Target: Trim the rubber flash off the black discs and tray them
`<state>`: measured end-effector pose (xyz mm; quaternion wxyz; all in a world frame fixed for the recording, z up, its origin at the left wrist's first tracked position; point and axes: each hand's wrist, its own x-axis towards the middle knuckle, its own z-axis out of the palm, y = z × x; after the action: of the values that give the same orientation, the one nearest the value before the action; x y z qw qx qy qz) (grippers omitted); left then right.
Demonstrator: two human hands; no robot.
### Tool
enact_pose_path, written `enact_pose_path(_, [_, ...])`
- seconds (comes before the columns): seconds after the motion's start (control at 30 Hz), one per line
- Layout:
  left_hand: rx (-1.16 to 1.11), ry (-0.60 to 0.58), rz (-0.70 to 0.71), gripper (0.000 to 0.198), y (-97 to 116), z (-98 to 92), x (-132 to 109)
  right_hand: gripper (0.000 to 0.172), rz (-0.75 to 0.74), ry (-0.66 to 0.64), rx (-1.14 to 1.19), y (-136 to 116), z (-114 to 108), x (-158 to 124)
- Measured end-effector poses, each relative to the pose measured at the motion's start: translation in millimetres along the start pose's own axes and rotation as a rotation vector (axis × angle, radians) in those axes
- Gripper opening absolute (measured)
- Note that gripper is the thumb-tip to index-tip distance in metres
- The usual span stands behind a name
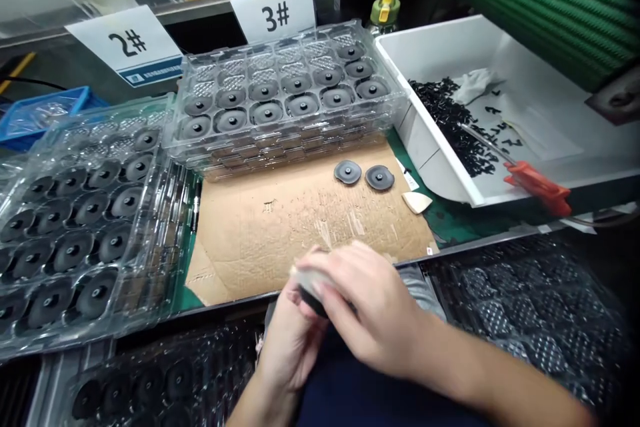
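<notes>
Above the front edge of the bench, my two hands meet around a dark rubber disc (313,301). My left hand (295,333) curls under the disc and grips it from below. Over its top, my right hand (373,307) is closed with a pale flat piece (309,279) at its fingers; motion blurs this piece. Two grey discs, a left one (347,172) and a right one (380,177), each with a small central stud, lie on the cardboard (260,233) beyond my hands. A cream wedge (417,202) rests at the cardboard's right edge.
Stacked clear trays (280,127) of discs stand behind the cardboard, and another tray stack (125,267) fills the left. On the right, a white bin (435,147) holds small black parts (450,120) and a red-handled tool (537,185). A green ribbed roll (545,7) overhangs the bin.
</notes>
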<state>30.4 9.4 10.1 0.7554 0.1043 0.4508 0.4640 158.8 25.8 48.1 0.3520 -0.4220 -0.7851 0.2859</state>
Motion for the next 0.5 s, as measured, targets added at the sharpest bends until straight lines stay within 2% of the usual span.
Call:
enact_pose_path(0.1, [0.024, -0.007, 0.014, 0.056, 4, 5.1, -3, 0.028, -0.064, 0.091, -0.016, 0, 1, -1])
enact_pose_path(0.23, [-0.009, -0.002, 0.018, 0.055, 6, 1.0, -4, 0.024, -0.058, -0.012, 0.066, -3, 4, -2])
enact_pose_path(0.33, [0.013, 0.011, -0.014, 0.042, 6, -1.5, -5, 0.026, -0.004, 0.033, 0.002, -3, 4, 6])
enact_pose_path(0.4, [0.013, 0.016, -0.008, 0.041, 9, -2.1, -8, 0.028, -0.057, 0.040, 0.002, -4, 0, 7])
enact_pose_path(0.5, [-0.029, -0.026, -0.022, 0.048, 15, -4.3, -12, 0.026, -0.081, -0.109, 0.069, -7, -11, -5])
